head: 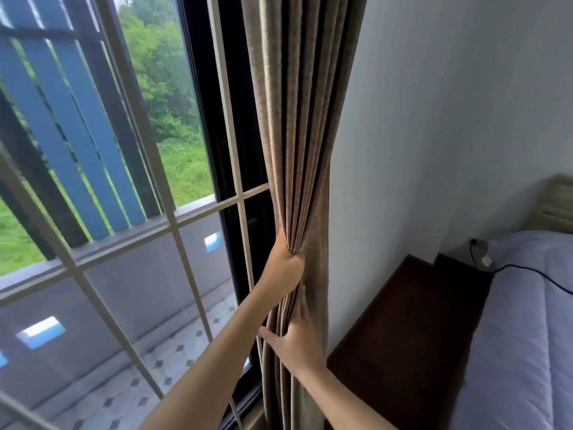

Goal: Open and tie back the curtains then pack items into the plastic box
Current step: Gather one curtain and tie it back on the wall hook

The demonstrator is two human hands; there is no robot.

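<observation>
A brown pleated curtain (302, 125) hangs gathered into a narrow bunch at the right side of the window, next to the white wall. My left hand (283, 262) grips the bunched folds at mid-height, its fingers wrapped round the cloth and hidden behind it. Just below, my right hand (293, 339) lies against the lower folds with its fingers stretched upward along the fabric and the thumb out to the left. No tieback and no plastic box are in view.
The window (173, 231) with a pale grid frame fills the left side, with a balcony and greenery beyond. A dark wooden side table (412, 324) stands right of the curtain. A bed with a lilac cover (524, 321) and a black cable lies at far right.
</observation>
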